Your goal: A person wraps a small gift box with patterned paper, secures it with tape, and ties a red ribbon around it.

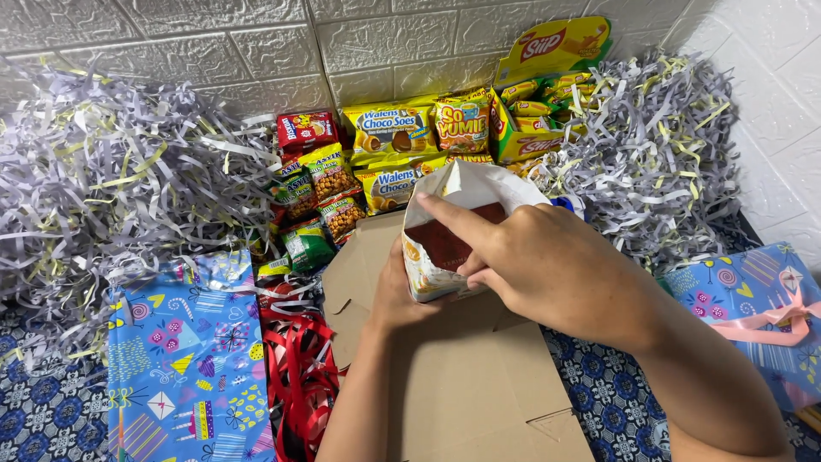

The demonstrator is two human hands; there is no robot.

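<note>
A white patterned paper bag [466,186] stands open-mouthed over a flat brown cardboard sheet [466,385]. My left hand [389,295] grips the bag's lower left side from below. My right hand [547,265] reaches over the bag's mouth, index finger stretched along the rim, fingers around a dark red item [449,244] partly inside the bag. Whether that item is held or only pressed is unclear.
Snack packets [389,128] are stacked against the white brick wall, with an open yellow snack box [530,111] at the right. Grey shredded paper [103,180] piles on both sides. Blue patterned wrapping paper [184,359], red ribbon [299,376] and a wrapped gift with pink ribbon [761,316] lie nearby.
</note>
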